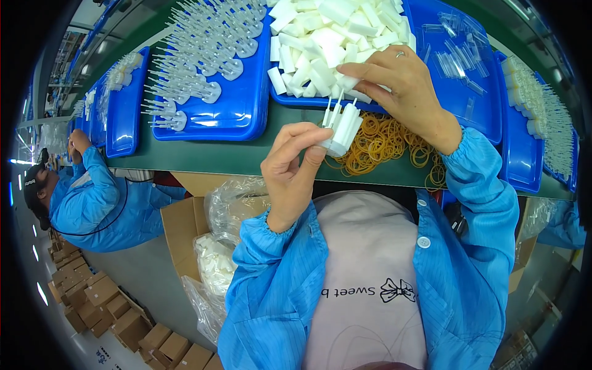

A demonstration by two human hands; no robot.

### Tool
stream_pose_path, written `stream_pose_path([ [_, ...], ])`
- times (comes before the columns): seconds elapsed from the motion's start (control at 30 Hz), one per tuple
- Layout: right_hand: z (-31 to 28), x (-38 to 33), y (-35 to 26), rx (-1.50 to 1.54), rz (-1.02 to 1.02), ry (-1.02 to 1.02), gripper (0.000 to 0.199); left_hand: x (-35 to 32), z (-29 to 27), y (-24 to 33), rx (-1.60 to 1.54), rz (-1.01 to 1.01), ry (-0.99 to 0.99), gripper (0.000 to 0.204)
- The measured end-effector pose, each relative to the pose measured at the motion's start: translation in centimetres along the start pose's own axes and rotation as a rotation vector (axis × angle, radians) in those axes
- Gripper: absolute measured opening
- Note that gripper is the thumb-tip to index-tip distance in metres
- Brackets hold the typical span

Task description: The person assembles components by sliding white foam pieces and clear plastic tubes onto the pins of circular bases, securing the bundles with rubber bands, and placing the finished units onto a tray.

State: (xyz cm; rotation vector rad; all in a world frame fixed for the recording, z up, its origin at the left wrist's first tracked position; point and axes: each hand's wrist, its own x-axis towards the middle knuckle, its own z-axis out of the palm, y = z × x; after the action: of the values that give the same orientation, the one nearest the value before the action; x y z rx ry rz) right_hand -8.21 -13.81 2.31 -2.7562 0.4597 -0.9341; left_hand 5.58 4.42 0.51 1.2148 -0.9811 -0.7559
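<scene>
My left hand (291,165) holds a small bundle of white plastic parts with thin prongs (341,125) above the green table edge. My right hand (401,86) reaches over the rim of a blue tray (280,97) heaped with white plastic blocks (333,34), its fingertips pinching one white block just above the bundle. A pile of tan rubber bands (385,143) lies on the table under both hands.
A blue tray (237,111) of clear pronged parts sits at the left, another with clear tubes (459,61) at the right, more white parts (542,117) far right. A cardboard box with a plastic bag of white pieces (216,265) stands below the table. A person in a blue coat (92,197) works at the left.
</scene>
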Motion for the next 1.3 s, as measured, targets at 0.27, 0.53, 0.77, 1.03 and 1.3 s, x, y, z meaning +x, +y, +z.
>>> stream_pose_path([
  [0.27,-0.5,0.1,-0.1,0.088,-0.007,-0.025,0.028,-0.1,-0.1,-0.3,0.021,0.103,-0.023,0.018],
  [0.53,-1.2,0.3,-0.7,1.117,0.377,-0.268,0.025,0.1,-0.3,0.4,0.236,0.198,-0.059,0.021],
  [0.77,-2.8,0.7,-3.4,1.07,0.51,-0.337,0.018,0.2,0.6,1.2,0.403,0.405,0.012,0.031],
  [1.03,-3.8,0.3,-3.7,1.021,0.442,-0.305,0.017,-0.4,0.1,0.3,0.274,0.183,-0.053,0.022],
  [1.3,-4.1,-3.3,6.1,-0.323,0.135,-0.192,0.021,0.0,0.5,0.1,0.323,0.157,-0.011,0.015],
])
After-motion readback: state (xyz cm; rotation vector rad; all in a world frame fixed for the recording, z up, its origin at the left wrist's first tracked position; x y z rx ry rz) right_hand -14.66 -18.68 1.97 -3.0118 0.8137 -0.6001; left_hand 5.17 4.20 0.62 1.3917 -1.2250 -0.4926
